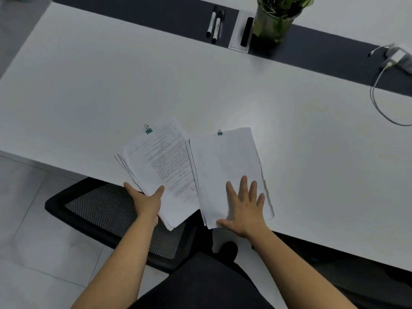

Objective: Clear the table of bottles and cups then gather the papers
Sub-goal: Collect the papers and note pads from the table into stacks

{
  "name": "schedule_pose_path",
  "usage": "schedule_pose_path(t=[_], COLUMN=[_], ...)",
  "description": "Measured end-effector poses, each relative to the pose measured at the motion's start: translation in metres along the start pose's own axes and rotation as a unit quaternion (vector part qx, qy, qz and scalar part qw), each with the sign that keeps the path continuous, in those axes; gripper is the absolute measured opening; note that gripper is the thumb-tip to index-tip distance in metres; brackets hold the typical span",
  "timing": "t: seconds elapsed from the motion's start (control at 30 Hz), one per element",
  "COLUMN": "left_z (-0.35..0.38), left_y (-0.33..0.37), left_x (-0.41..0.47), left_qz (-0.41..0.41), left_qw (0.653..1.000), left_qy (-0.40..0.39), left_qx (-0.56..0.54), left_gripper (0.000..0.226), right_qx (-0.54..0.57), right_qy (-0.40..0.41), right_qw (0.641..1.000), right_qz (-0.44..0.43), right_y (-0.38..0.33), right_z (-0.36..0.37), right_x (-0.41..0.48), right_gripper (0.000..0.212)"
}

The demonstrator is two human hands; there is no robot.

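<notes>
- Papers: two clipped stacks lie side by side at the near edge of the white table (89, 90), their inner edges touching.
- Printed stack (160, 168): it sits on the left, angled, with text on its top sheet. Its near corner hangs over the table edge above the black mesh chair (107, 210).
- Blank stack (227, 166): it sits on the right, top sheet plain white. Its near edge also overhangs the table slightly.
- Each stack carries a small teal binder clip at its far edge: left clip (148, 129), right clip (220, 132).
- Your left hand (146, 200) pinches the near left edge of the printed stack, thumb on top, the other fingers wrapped at the edge.
- Your right hand (244, 207) lies flat and spread on the blank stack, fingers splayed, palm down, gripping nothing.
- Farther out, a dark strip (156, 16) runs along the middle of the table.
- On the strip: markers (215, 24), a black eraser (247, 31) and a potted plant (276, 18).
- At the far right, a white charger (398, 55) with its cable (379, 101) looping over the table.
</notes>
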State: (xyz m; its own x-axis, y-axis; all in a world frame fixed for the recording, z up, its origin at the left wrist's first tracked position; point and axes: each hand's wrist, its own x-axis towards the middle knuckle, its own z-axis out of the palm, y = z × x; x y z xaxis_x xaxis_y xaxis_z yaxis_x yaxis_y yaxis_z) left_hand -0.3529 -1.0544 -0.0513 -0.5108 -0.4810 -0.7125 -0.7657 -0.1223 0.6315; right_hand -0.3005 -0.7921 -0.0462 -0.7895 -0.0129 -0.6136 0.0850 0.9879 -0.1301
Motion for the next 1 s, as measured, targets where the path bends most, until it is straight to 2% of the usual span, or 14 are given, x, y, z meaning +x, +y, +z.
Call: schedule_pose_path(t=[0.13, 0.27, 0.33, 0.4, 0.47, 0.53, 0.7, 0.8, 0.9, 1.0], left_z=[-0.006, -0.007, -0.009, -0.012, -0.016, -0.018, -0.022, -0.023, -0.020, -0.020], left_y=[-0.006, -0.009, -0.011, -0.012, -0.013, -0.014, -0.012, -0.005, 0.010, 0.026], left_x=[-0.002, -0.002, -0.002, -0.005, -0.008, -0.013, -0.027, -0.041, -0.064, -0.090], left_qz=[0.002, -0.054, -0.097, -0.104, -0.085, -0.045, 0.081, 0.124, 0.159, 0.213], left_qw=[1.000, 0.998, 0.994, 0.993, 0.995, 0.999, 0.989, 0.979, 0.974, 0.967], left_qy=[0.006, 0.027, 0.012, -0.021, -0.023, -0.008, 0.018, 0.013, 0.016, 0.014], left_qx=[0.001, -0.036, -0.054, -0.052, -0.038, -0.010, 0.124, 0.162, 0.159, 0.140], left_gripper=[0.118, 0.118, 0.097, 0.065, 0.053, 0.051, 0.033, 0.036, 0.037, 0.029], right_qx=[-0.038, -0.024, -0.021, 0.005, 0.026, 0.012, -0.057, -0.007, 0.047, 0.140], right_qy=[0.002, 0.094, 0.097, 0.080, 0.061, 0.051, 0.044, 0.030, 0.021, 0.118], right_qw=[0.999, 0.992, 0.988, 0.994, 0.998, 0.999, 0.997, 0.999, 0.999, 0.983], right_qz=[-0.026, -0.083, -0.115, -0.080, -0.022, 0.008, -0.013, -0.031, -0.012, 0.011], right_y=[0.032, 0.025, 0.009, -0.013, -0.031, -0.041, -0.025, -0.016, -0.001, 0.021], right_z=[0.001, 0.018, 0.027, 0.028, 0.028, 0.026, 0.013, 0.002, -0.030, -0.078], right_x=[0.000, -0.017, -0.023, -0.022, -0.014, -0.008, -0.009, -0.023, -0.047, -0.073], right_gripper=[0.120, 0.119, 0.119, 0.120, 0.131, 0.135, 0.103, 0.085, 0.066, 0.061])
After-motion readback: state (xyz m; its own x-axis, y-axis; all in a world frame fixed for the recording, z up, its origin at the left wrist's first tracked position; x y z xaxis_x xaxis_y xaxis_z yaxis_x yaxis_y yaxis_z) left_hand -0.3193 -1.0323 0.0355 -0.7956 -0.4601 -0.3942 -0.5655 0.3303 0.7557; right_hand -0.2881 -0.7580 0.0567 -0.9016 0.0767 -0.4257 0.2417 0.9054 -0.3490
